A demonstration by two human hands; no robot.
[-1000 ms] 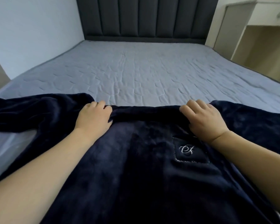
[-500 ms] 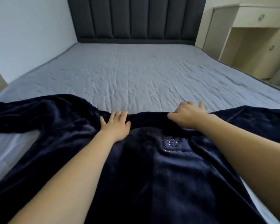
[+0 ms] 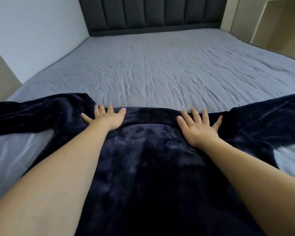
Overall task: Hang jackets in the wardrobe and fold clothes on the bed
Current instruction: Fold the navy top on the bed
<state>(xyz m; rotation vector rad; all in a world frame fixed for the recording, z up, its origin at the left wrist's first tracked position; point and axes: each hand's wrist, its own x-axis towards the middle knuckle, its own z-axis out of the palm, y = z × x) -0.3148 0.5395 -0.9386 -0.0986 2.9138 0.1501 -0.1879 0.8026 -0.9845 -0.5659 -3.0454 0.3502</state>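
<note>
Far left: left sleeve point(image 3: 24, 114) of garment point(image 3: 143, 167) stretched outward across bed point(image 3: 160, 74), unfolded. Left of centre: left hand point(image 3: 107, 119) laid flat on the upper edge of the garment, fingers straight and spread, palm down, holding nothing, pressing the plush fabric against the bed. Centre: dark navy body of the garment spread flat, running from the upper edge down to the near edge of the view; no fold visible in it. Right of centre: right hand point(image 3: 199, 128) in the same attitude, fingers straight and fanned, palm on the fabric near the upper edge, nothing pinched or curled round. Far right: right sleeve point(image 3: 266, 113) also extended outward, unfolded.

Progress, judged from layout: garment laid out on the bed and being smoothed; folding proper not yet begun. Remaining for this item: both sleeves to be brought inward, then the body folded. No wardrobe, hanger or jacket identifiable in view, so status of the hanging part cannot be told. No other clothes visible on the bed.
</note>
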